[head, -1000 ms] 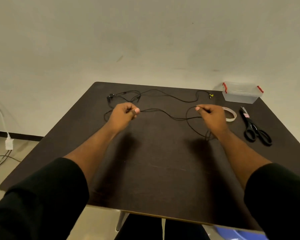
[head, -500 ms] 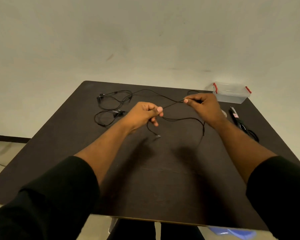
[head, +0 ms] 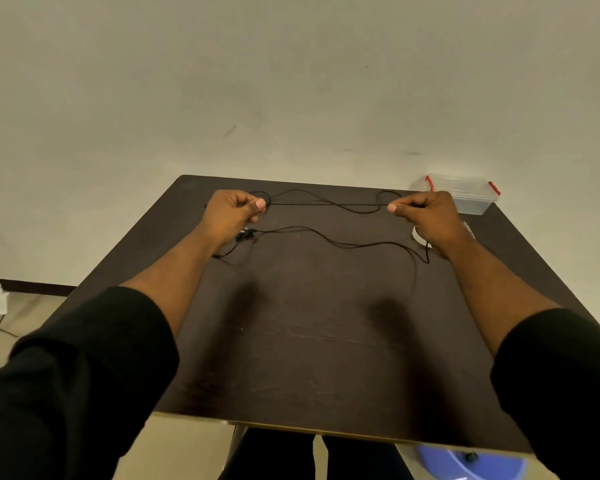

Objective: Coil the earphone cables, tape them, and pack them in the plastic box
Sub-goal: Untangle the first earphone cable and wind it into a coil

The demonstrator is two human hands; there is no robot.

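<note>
Both hands have drawn apart since half a second ago: left hand (head: 234,211) and right hand (head: 426,214) each pinch the earphone cable (head: 326,204), taut at upper centre above the dark table (head: 309,358). Plastic box (head: 465,195) sits upper right; right hand hides the tape roll (head: 415,234) and scissors.

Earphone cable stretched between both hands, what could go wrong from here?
1. The left hand and right hand pull the earphone cable taut; more pull may strain it.
2. Slack loops on the table cross under the span and could tangle while coiling.
</note>
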